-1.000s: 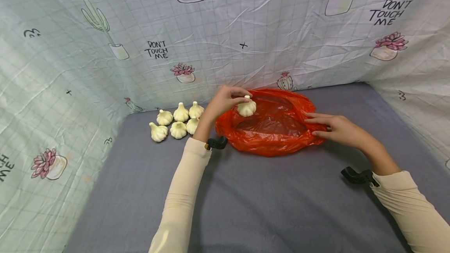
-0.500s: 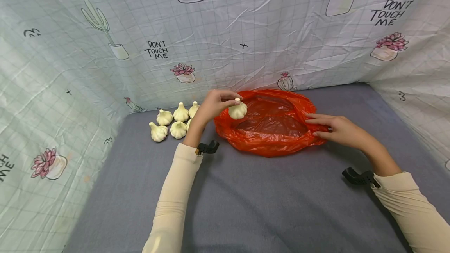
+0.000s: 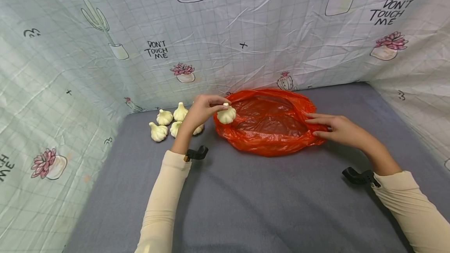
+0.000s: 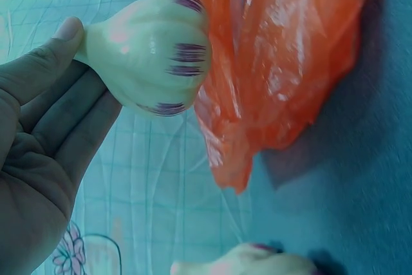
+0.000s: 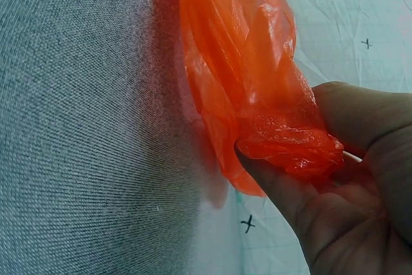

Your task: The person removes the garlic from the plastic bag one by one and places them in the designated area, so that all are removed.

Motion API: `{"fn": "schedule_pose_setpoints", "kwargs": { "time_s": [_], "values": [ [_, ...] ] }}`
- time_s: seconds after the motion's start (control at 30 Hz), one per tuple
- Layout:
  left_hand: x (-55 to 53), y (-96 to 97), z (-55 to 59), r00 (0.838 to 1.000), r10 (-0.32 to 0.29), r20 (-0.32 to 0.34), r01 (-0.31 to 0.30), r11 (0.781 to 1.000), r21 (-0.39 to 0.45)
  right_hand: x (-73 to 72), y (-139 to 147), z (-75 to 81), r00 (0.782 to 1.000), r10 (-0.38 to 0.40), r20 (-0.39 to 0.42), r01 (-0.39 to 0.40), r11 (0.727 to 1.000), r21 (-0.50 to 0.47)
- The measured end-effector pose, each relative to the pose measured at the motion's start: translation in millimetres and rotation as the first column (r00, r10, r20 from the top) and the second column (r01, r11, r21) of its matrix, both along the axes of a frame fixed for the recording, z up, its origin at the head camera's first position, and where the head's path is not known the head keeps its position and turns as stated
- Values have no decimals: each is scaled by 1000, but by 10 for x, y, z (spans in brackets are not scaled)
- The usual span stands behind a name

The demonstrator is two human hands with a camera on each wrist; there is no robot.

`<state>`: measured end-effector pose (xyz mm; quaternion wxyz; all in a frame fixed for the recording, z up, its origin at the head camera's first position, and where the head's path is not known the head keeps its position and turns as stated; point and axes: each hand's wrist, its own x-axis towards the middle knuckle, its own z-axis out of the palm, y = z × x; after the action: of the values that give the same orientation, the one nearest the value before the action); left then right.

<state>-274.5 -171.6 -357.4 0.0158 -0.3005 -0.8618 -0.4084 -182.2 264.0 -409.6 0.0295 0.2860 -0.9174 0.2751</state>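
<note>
My left hand (image 3: pixel 204 108) pinches a pale garlic bulb (image 3: pixel 226 115) by its stem, over the left rim of a red plastic bag (image 3: pixel 267 148). Up close in the left wrist view, the garlic bulb (image 4: pixel 151 53) shows purple streaks on its base, and the thumb presses its stem against the fingers. The bag lies on the table with its mouth spread wide. At its right side my right hand (image 3: pixel 341 129) grips the rim; the right wrist view has the gathered edge of the bag (image 5: pixel 293 149) between thumb and fingers.
Several more garlic bulbs (image 3: pixel 164 117) stand in a cluster on the grey tabletop (image 3: pixel 253 206), left of the bag, partly covered by my left hand and wrist. A printed cloth (image 3: pixel 218 30) hangs behind and along both sides of the table.
With the garlic bulb, my left hand has moved left and slightly nearer, from above the bag's mouth to its left rim. My right hand has stayed on the bag.
</note>
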Motion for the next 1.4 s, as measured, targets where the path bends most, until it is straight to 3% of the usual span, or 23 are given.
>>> {"fn": "schedule_pose_setpoints", "kwargs": {
  "time_s": [0.5,0.73,1.1,1.4],
  "values": [
    [133,-391,-71,999,41,27,-41,999,-6,34,11,11,1000,-15,3,15,1000,-5],
    [173,-563,-102,992,71,101,-75,997,31,38,21,7,1000,-15,-14,15,1000,-8],
    [263,-770,-164,990,43,135,-57,993,101,34,40,-19,999,-18,-28,19,1000,8],
    [360,-925,-140,989,103,106,-107,994,29,33,46,-18,999,-16,-33,16,1000,-2]
  ]
}}
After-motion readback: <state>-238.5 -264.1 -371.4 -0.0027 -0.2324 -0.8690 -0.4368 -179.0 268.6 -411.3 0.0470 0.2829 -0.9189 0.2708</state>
